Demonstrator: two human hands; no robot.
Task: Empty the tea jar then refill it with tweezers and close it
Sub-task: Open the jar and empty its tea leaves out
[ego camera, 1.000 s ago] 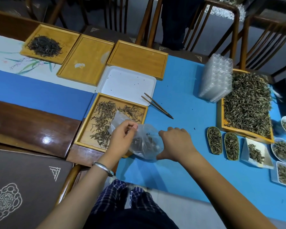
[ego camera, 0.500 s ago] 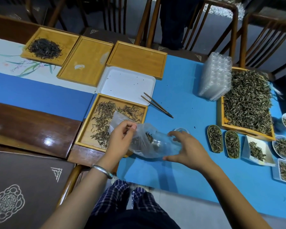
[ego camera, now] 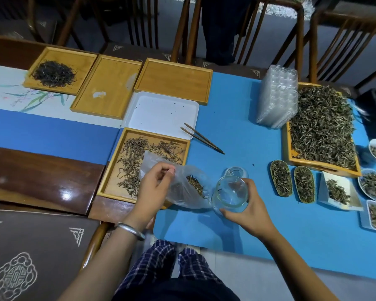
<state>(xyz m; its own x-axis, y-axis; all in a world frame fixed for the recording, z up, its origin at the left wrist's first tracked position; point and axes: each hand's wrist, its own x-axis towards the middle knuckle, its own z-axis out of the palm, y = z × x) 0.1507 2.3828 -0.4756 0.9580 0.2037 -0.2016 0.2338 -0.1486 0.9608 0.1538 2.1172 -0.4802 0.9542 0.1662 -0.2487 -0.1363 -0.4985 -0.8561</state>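
Head view: I see my right hand [ego camera: 245, 210] gripping the glass jar [ego camera: 230, 194], tilted, mouth toward the plastic bag [ego camera: 189, 187] just left of it. My left hand [ego camera: 154, 187] pinches the bag's edge. The lid [ego camera: 236, 171] sits just behind the jar, the tweezers [ego camera: 201, 137] farther back.

One head-worn wide-angle view looks steeply down and forward, close over the blue table [ego camera: 237, 131].
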